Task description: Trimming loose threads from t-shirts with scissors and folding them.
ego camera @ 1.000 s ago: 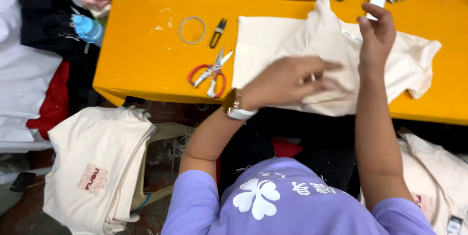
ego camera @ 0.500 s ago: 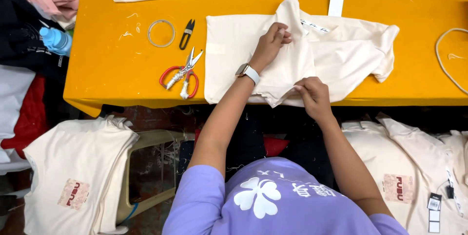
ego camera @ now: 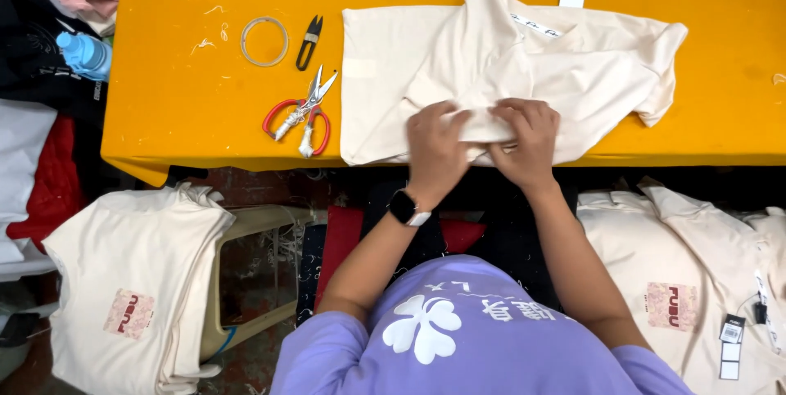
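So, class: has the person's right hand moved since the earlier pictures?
Yes. The right hand has come down from the garment's far edge to the table's near edge, beside the left hand on the cream garment.

Both hands (ego camera: 483,145) on cream garment (ego camera: 508,76)
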